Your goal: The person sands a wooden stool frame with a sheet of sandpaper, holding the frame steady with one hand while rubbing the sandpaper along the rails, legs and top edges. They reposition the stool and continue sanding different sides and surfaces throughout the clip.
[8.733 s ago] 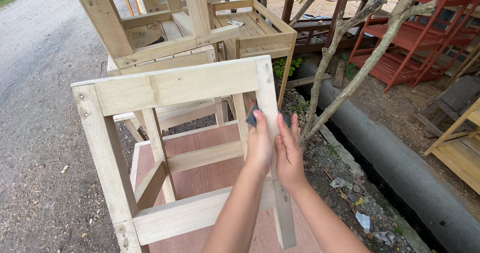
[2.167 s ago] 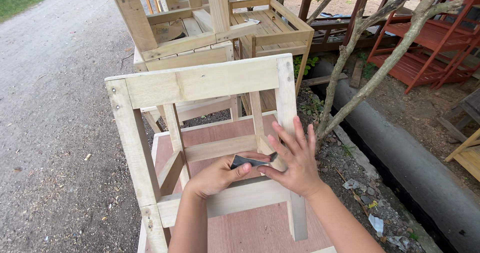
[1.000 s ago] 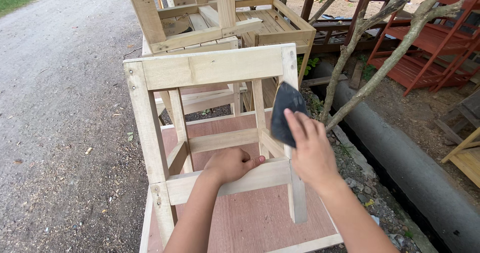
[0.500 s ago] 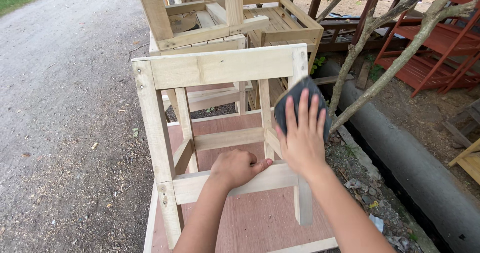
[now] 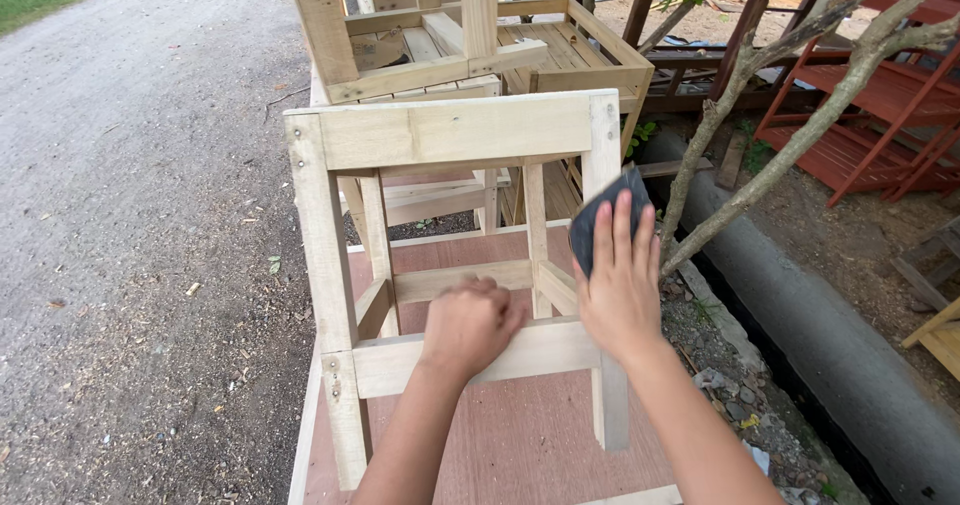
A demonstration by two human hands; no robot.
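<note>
Right hand (image 5: 618, 290) flat, fingers spread, pressing sandpaper (image 5: 603, 223) on stool (image 5: 450, 265) leg at 3 o'clock, left hand (image 5: 470, 327) fisted on rail: risks splinters, or tipping under hard pressure.

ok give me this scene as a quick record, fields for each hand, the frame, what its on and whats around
left hand: closed over the lower front rail of the wooden frame
right hand: flat, pressing a dark sanding sheet against the frame's right leg
frame: bare pale wood, legs and rails, standing upright
support: reddish-brown board under the frame
behind: more unfinished wooden frames
left side: gravel ground
right side: tree branches, concrete kerb, red racks
</note>
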